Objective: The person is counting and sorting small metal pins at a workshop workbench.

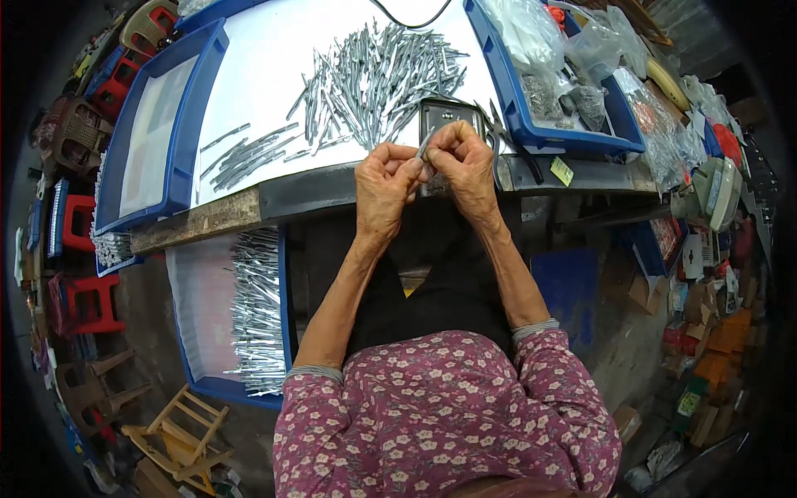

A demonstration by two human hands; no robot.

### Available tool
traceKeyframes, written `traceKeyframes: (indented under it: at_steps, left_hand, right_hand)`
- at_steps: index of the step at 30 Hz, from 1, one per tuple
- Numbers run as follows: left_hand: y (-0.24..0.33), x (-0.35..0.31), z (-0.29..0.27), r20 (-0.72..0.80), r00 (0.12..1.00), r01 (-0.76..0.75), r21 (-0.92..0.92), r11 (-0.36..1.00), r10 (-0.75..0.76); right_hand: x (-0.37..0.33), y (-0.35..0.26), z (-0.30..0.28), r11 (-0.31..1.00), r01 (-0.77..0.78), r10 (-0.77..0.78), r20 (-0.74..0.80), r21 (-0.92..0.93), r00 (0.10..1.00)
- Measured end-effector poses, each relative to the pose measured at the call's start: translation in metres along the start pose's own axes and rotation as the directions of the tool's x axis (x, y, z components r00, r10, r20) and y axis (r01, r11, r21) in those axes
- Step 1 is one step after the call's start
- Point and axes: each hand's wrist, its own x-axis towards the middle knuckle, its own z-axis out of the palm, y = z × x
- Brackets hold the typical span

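Observation:
Above the table's near edge, my left hand [383, 187] is closed on a slim silvery metal rod [425, 143], which slants up between the fingertips. My right hand [469, 173] pinches close beside it, thumb and forefinger pressed together; whatever is between those fingertips is too small to make out. Just behind the hands lies a small dark-rimmed metal tray [448, 106], partly covered by the right hand. A large heap of similar metal rods [374, 79] spreads over the white tabletop [261, 62]. A smaller row of rods [249, 159] lies to the left.
Pliers with dark handles [501, 137] lie right of the hands, near a yellow label [562, 172]. Blue trays stand left [184, 133] and right [544, 137], the right one holding bags of small parts. Below the table, another blue tray [286, 332] holds many rods. A wooden stool [178, 440] is lower left.

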Motion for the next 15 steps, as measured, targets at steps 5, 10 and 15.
traceKeyframes:
  at_steps: [5,10,15]
  left_hand:
    - [-0.006,0.002,0.004,-0.036,0.970,-0.217,0.314,0.924,0.241]
    - [0.000,0.001,0.001,-0.025,0.985,-0.156,0.318,0.935,0.173]
    - [0.002,-0.001,0.007,-0.041,0.988,-0.127,0.311,0.942,0.147]
  right_hand:
    - [0.000,0.004,0.000,1.000,-0.007,0.006,-0.002,-0.021,1.000]
    - [0.001,0.007,-0.003,0.999,0.002,-0.002,0.000,0.044,1.000]
    - [0.002,0.007,-0.001,0.998,-0.025,0.025,-0.008,0.049,1.000]
